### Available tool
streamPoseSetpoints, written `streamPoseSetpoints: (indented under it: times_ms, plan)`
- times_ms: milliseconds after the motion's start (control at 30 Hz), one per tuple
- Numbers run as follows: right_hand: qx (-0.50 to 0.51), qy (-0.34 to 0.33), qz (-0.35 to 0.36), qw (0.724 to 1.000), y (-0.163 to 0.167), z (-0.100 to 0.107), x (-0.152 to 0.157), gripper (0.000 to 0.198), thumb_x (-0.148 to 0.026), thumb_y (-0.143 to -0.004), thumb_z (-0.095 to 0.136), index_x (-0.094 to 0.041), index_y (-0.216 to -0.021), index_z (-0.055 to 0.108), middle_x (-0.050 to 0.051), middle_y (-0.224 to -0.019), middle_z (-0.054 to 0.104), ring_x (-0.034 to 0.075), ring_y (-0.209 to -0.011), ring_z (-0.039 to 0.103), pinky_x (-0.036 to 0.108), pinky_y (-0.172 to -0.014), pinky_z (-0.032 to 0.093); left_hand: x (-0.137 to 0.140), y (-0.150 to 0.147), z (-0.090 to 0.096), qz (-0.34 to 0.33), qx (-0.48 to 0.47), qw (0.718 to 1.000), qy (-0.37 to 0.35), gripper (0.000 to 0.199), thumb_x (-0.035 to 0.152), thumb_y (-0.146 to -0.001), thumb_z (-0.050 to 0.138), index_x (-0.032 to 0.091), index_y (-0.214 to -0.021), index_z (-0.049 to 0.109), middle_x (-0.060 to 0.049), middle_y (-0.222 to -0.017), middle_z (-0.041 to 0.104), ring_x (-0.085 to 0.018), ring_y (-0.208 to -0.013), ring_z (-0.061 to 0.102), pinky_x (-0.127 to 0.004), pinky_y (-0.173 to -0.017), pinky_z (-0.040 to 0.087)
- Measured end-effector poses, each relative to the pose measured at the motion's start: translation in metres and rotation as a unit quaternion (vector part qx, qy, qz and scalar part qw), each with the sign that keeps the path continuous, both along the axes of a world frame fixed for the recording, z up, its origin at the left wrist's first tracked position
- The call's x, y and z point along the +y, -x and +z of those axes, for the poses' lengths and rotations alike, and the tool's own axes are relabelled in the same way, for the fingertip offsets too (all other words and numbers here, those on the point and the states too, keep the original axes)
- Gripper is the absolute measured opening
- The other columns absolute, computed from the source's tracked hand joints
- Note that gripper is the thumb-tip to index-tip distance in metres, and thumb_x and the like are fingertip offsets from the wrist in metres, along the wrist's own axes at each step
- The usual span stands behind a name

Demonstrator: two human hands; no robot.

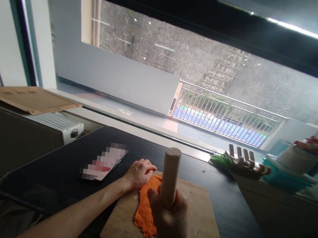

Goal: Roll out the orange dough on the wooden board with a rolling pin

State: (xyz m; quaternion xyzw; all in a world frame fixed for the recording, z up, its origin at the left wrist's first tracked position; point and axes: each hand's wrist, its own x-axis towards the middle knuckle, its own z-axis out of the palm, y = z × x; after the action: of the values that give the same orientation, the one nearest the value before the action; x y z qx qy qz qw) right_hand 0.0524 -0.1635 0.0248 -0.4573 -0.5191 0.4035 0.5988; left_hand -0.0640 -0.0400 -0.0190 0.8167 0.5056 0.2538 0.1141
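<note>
My right hand [173,223] is closed around a wooden rolling pin [170,173], which stands upright over the board. Beneath it a flattened sheet of orange dough [145,210] with ragged edges lies on a wooden cutting board [199,223]. The hand and pin hide the dough's right side. At the board's far left corner rests my left hand [140,173], its fingers curled at the edge beside the top of the dough. Its fingertips are partly hidden.
A phone [108,163] with a blurred screen lies on the dark table [55,174], left of the board. A brown envelope [28,98] sits on a white unit at left. On the right sill are a turquoise box [285,176], a green cloth [221,160] and a slotted holder [241,161].
</note>
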Motion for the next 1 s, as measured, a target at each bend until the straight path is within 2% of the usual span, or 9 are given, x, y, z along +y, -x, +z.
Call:
streamPoseSetpoints:
  times_ms: [100, 233, 367, 633, 800, 933, 1000]
  plan:
    - [0.003, 0.002, 0.002, 1.000, 0.005, 0.001, 0.005, 0.029, -0.035, -0.069, 0.066, -0.023, -0.062, 0.041, -0.010, -0.044, 0.036, 0.006, -0.036, 0.030, 0.019, -0.032, 0.025, 0.000, 0.000, 0.000, -0.012, 0.000, 1.000, -0.010, 0.026, 0.019, -0.084, 0.045, 0.023, -0.086, 0.071, -0.002, -0.081, 0.065, -0.018, -0.084, 0.056, -0.030, -0.077, 0.042]
    - [0.009, -0.003, 0.029, 1.000, 0.013, 0.001, 0.002, 0.029, -0.032, -0.071, 0.064, -0.023, -0.061, 0.038, -0.010, -0.046, 0.034, 0.005, -0.038, 0.029, 0.018, -0.033, 0.024, -0.002, 0.001, 0.002, -0.001, -0.015, 1.000, 0.010, 0.023, 0.019, -0.081, 0.050, 0.023, -0.087, 0.072, -0.003, -0.083, 0.067, -0.020, -0.083, 0.058, -0.029, -0.073, 0.043]
    - [0.009, -0.024, 0.011, 1.000, 0.020, 0.005, 0.007, 0.026, -0.029, -0.070, 0.064, -0.022, -0.062, 0.041, -0.010, -0.048, 0.035, 0.004, -0.040, 0.029, 0.017, -0.034, 0.025, -0.002, 0.001, 0.004, -0.009, -0.026, 0.999, 0.019, 0.025, 0.018, -0.082, 0.048, 0.023, -0.087, 0.071, -0.003, -0.085, 0.068, -0.020, -0.084, 0.058, -0.029, -0.074, 0.043]
    - [0.040, -0.009, 0.041, 0.998, 0.020, 0.001, 0.009, 0.030, -0.031, -0.072, 0.063, -0.023, -0.060, 0.037, -0.010, -0.045, 0.034, 0.004, -0.037, 0.027, 0.018, -0.034, 0.023, -0.003, 0.000, 0.004, 0.008, -0.022, 1.000, 0.015, 0.022, 0.015, -0.080, 0.049, 0.021, -0.085, 0.070, -0.005, -0.084, 0.065, -0.019, -0.080, 0.056, -0.029, -0.074, 0.041]
    - [0.053, -0.013, 0.002, 0.999, 0.020, 0.003, 0.014, 0.024, -0.032, -0.070, 0.065, -0.021, -0.065, 0.045, -0.010, -0.043, 0.038, 0.005, -0.035, 0.031, 0.019, -0.033, 0.025, -0.003, -0.001, 0.006, 0.001, 0.000, 1.000, 0.023, 0.020, 0.016, -0.080, 0.050, 0.021, -0.085, 0.069, -0.002, -0.080, 0.063, -0.018, -0.082, 0.056, -0.029, -0.076, 0.042]
    - [0.057, -0.013, 0.035, 0.998, 0.021, -0.001, 0.012, 0.027, -0.032, -0.072, 0.064, -0.022, -0.061, 0.041, -0.010, -0.041, 0.036, 0.004, -0.034, 0.029, 0.019, -0.033, 0.023, -0.002, -0.001, 0.005, 0.014, 0.002, 0.999, 0.030, 0.021, 0.016, -0.082, 0.048, 0.021, -0.086, 0.068, -0.002, -0.081, 0.063, -0.018, -0.083, 0.056, -0.029, -0.076, 0.042]
    - [0.067, -0.014, 0.029, 0.997, 0.022, -0.002, 0.014, 0.027, -0.034, -0.072, 0.064, -0.022, -0.062, 0.042, -0.011, -0.041, 0.036, 0.004, -0.034, 0.028, 0.019, -0.033, 0.023, -0.002, 0.000, 0.005, 0.008, 0.006, 1.000, 0.026, 0.019, 0.018, -0.082, 0.049, 0.021, -0.086, 0.068, -0.003, -0.081, 0.063, -0.019, -0.084, 0.056, -0.030, -0.077, 0.042]
